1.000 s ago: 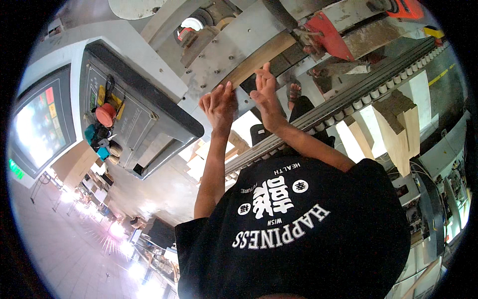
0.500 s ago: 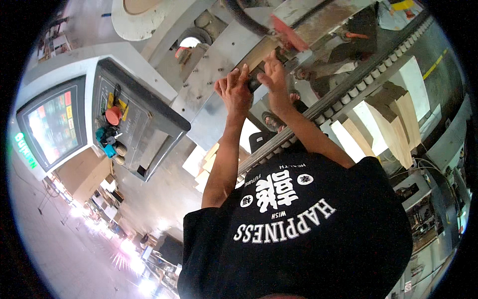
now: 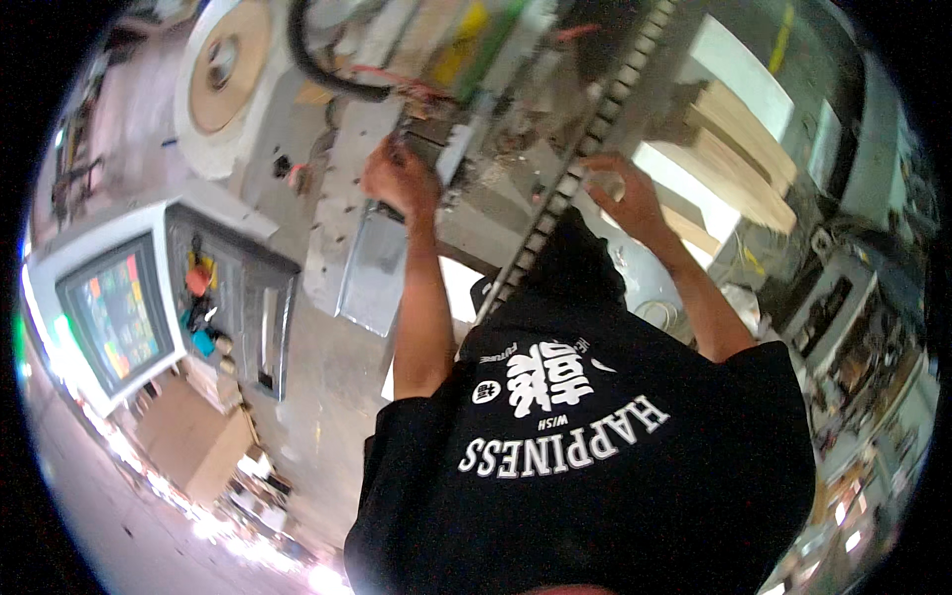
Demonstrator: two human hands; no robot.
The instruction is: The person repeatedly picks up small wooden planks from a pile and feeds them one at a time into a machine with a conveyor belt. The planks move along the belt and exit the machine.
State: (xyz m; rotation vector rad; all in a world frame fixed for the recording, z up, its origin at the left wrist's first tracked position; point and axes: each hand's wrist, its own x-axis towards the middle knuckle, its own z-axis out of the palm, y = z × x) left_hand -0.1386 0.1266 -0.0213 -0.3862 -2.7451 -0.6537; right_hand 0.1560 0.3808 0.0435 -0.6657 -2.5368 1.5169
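Observation:
My left hand [image 3: 402, 183] is bent over the metal bed of a machine [image 3: 342, 178], close to a dark slot. Its fingers are curled, and whatever they may hold is hidden and blurred. On the right, my right hand [image 3: 635, 203] hovers at the ribbed rail [image 3: 565, 188] along the machine's edge. Its thumb and fingers curve apart with a gap between them, and nothing shows in them. Beyond that hand, pale wooden boards [image 3: 739, 169] lie stacked by white sheets.
A control panel with a lit screen [image 3: 117, 309] and an orange knob [image 3: 198, 280] stands at the left. A black hose [image 3: 322, 69] bends over the machine. A large wooden-faced wheel [image 3: 228, 64] is at the far left, and cardboard [image 3: 203, 446] lies below the panel.
My hands, close together over the machine before, have parted. The right hand has moved right to the rail, and the left has shifted left. The whole view has turned, too.

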